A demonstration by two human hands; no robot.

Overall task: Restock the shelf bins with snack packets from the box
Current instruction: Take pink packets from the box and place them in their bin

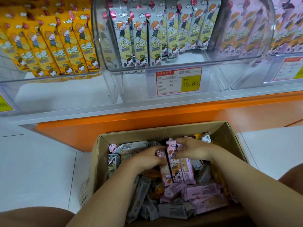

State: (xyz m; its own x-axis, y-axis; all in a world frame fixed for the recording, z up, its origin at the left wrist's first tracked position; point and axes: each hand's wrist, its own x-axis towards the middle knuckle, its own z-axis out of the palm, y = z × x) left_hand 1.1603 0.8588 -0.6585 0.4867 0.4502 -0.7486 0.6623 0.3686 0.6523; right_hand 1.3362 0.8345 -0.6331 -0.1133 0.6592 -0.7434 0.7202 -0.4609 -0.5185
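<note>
An open cardboard box (164, 131) sits on the floor in front of the shelf, full of loose snack packets in pink, grey and yellow. Both my hands are inside it. My left hand (147, 158) grips a pink packet (164, 171) at its top end. My right hand (192, 149) pinches the tops of two pink packets (177, 167) standing side by side. Above, three clear shelf bins hold upright packets: yellow ones (49, 45) at left, grey ones (157, 35) in the middle, pink ones (242, 30) at right.
A price tag reading 15.80 (178, 81) hangs on the front of the middle bin. An orange shelf base (147, 118) runs behind the box. White floor tiles lie on both sides of the box. My knees show at the lower corners.
</note>
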